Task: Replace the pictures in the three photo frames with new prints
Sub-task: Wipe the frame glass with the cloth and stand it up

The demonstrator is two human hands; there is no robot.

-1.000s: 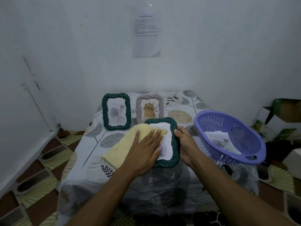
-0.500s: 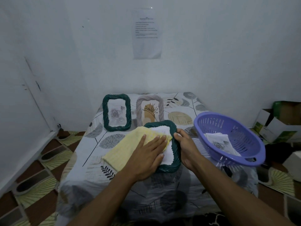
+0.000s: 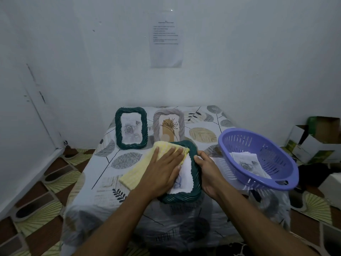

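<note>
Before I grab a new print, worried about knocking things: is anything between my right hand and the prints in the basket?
Only the basket wall, between the prints and the right hand gripping the green frame.

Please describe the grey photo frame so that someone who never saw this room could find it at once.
Look at the table with the leaf-patterned cloth against the white wall. Two frames stand upright at its far edge; the grey frame is the right one, beside the dark green frame. Only it has a pale border, and it shows a plant drawing.
</note>
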